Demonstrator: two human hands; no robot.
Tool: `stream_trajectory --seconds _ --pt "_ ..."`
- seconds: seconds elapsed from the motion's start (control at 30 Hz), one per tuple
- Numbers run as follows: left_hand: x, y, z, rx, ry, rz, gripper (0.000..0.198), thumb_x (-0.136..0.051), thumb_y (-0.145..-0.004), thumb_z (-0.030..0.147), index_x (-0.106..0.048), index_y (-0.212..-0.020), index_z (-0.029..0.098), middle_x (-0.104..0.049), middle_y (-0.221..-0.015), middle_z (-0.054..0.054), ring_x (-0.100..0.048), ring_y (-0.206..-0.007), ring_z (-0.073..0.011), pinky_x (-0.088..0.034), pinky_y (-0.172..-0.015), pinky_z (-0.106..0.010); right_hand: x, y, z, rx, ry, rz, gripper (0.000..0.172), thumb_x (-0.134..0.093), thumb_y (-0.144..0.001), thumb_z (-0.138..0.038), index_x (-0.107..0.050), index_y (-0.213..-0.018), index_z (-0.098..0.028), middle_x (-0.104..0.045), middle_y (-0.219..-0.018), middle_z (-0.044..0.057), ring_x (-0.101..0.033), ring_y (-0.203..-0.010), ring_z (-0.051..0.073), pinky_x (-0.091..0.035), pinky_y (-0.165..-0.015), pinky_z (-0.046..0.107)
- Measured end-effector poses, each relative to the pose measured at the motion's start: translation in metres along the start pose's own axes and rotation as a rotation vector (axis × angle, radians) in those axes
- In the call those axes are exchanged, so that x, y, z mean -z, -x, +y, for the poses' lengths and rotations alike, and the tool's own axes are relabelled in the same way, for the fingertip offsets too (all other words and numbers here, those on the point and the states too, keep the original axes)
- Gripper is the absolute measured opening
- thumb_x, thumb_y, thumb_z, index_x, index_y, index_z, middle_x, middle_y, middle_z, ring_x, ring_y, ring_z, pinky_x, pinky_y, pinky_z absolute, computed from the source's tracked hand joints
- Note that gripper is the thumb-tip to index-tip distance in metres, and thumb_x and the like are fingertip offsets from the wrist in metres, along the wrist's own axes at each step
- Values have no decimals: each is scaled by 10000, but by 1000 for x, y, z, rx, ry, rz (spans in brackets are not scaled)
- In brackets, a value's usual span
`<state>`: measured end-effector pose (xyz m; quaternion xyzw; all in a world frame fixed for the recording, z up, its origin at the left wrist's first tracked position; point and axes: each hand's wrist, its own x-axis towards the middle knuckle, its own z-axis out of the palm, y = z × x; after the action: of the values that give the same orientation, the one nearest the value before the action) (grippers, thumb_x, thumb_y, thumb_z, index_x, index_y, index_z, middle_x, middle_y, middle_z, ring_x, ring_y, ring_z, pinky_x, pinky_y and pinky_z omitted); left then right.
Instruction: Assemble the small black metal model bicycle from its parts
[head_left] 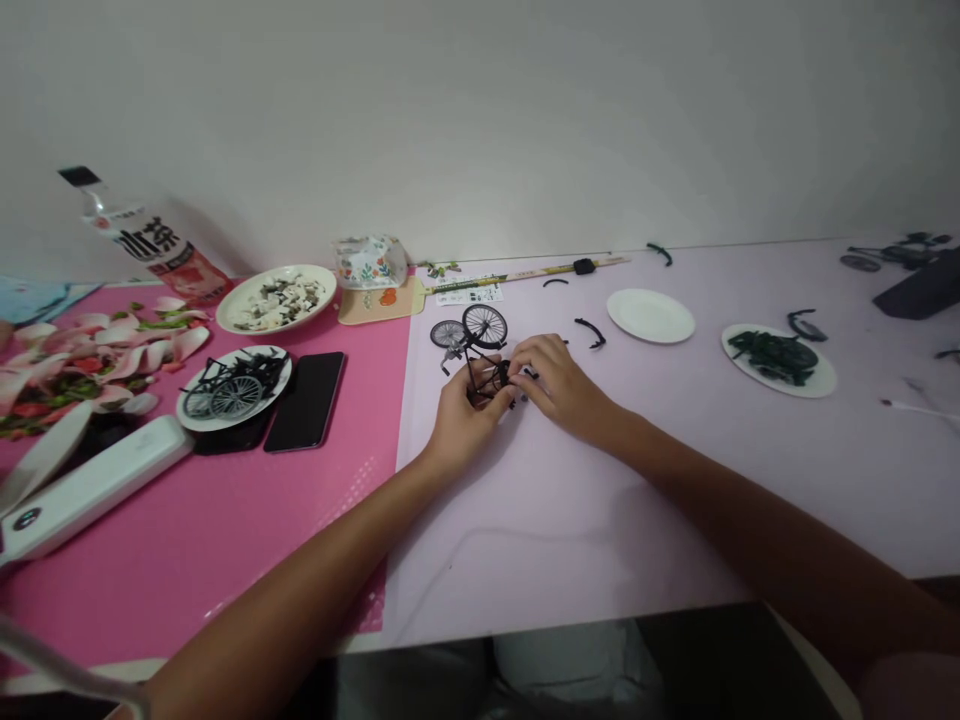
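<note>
A small black model bicycle (485, 326) with thin spoked wheels lies at the middle of the table, its wheels pointing away from me. My left hand (470, 408) is closed around the near part of its frame. My right hand (553, 384) pinches at a small dark part on the bicycle's near right side; fingers hide most of that part. Just beyond my right hand lies a loose curved black piece (591, 333), apart from the bicycle.
Left: a plate (185, 410) of black wheels and parts, a phone (305, 402), a bowl (330, 290) of pale pieces, a bottle (187, 262), pink petal-like pieces (124, 350). Right: a white plate (651, 315), a plate (823, 380) of dark green parts. A long stick (525, 274) lies near the wall.
</note>
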<state>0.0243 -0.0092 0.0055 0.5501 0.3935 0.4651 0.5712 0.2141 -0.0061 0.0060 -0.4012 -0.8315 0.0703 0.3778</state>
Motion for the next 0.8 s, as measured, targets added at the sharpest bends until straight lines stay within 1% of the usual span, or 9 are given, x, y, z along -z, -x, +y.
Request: stream_trajectory --seconds 0.2,0.33,0.43,0.53,0.67,0.8 --pt "-1 1 0 -3 -20 1 493 -825 -820 257 -648 -1268 155 -769 -1175 -132 -749 -1036 -224 -603 -937 -365 2 0 1 6 9 -19 65 -555 -1057 -260 -598 -1008 -261 -674 -1131 113 -574 -1128 323 -454 -1019 546" --pt "0 1 -2 -14 -29 -4 502 -833 -826 276 -650 -1280 163 -763 -1193 -133 -748 -1052 -235 -606 -940 -375 2 0 -1 -18 -57 7 31 -578 -1036 -245 -582 -1010 -262 -668 -1107 97 -583 -1108 305 -456 -1029 540" --pt "0 1 -4 -24 -32 -3 486 -822 -844 267 -649 -1286 164 -760 -1224 -141 -748 -1080 -242 -606 -962 -384 0 2 -3 -95 -149 30 40 -602 -1009 -238 -575 -1024 -265 -660 -1096 84 -590 -1084 281 -494 -965 488" --pt "0 2 -4 -26 -30 -12 473 -812 -860 267 -646 -1290 159 -757 -1243 -151 -746 -1108 -250 -600 -989 -394 -5 4 -3 -202 -272 56 92 -628 -974 -243 -587 -1052 -267 -654 -1130 79 -597 -1095 261 -524 -895 426" --pt "0 2 -3 -38 -28 -19 473 -831 -852 279 -647 -1272 161 -749 -1265 -163 -737 -1143 -267 -591 -1015 -419 -10 6 -2 -341 -430 75 166 -651 -950 -282 -582 -1100 -263 -651 -1172 67 -626 -1061 226 -539 -904 401" --pt "0 3 -2 -37 -26 -27 460 -829 -857 278 -646 -1263 162 -755 -1248 -164 -740 -1139 -271 -590 -1024 -435 -12 6 -1 -370 -500 92 202 -669 -931 -304 -578 -1107 -262 -644 -1146 63 -620 -1102 228 -541 -905 387"
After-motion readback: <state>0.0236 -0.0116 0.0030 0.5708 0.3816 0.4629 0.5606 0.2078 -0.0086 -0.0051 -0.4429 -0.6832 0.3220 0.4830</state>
